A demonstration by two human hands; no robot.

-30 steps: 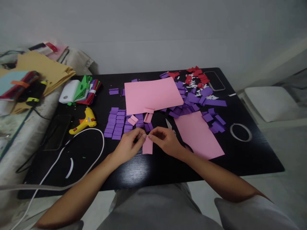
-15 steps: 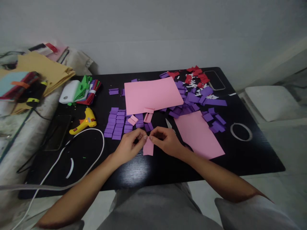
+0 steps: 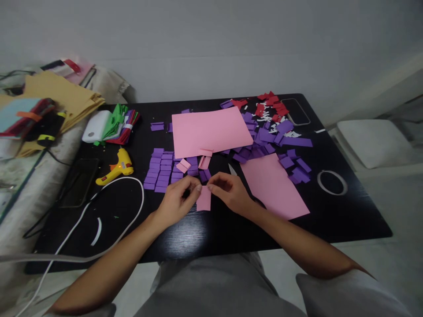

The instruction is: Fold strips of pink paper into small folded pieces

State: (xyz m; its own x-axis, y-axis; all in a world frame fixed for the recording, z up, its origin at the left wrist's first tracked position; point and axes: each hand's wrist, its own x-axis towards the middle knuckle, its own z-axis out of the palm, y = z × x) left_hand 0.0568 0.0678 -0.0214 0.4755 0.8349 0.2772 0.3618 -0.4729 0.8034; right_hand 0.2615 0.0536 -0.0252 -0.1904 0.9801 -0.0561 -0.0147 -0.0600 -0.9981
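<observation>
A small pink paper strip [image 3: 203, 200] hangs between my two hands, over the near middle of the black table. My left hand [image 3: 180, 198] pinches its upper left corner, and my right hand [image 3: 229, 192] pinches the upper right corner. Just beyond my fingers lie small folded pink pieces [image 3: 183, 165] and rows of folded purple pieces [image 3: 161, 169]. A large pink sheet [image 3: 211, 130] lies behind them. Another pink sheet [image 3: 274, 187] is partly under my right forearm. Scissors [image 3: 232, 169] show their blade tip by my right hand; the rest is mostly hidden.
A yellow glue gun [image 3: 120, 167], a looped white cable [image 3: 143, 198] and a dark phone [image 3: 80, 182] are at the left. Purple scraps [image 3: 264, 135], red scraps [image 3: 277, 105] and a tape roll [image 3: 332, 182] are at the right of the black table [image 3: 317, 229].
The pink strip has risen slightly in my fingers. My fingertips are a little farther apart along its upper edge.
</observation>
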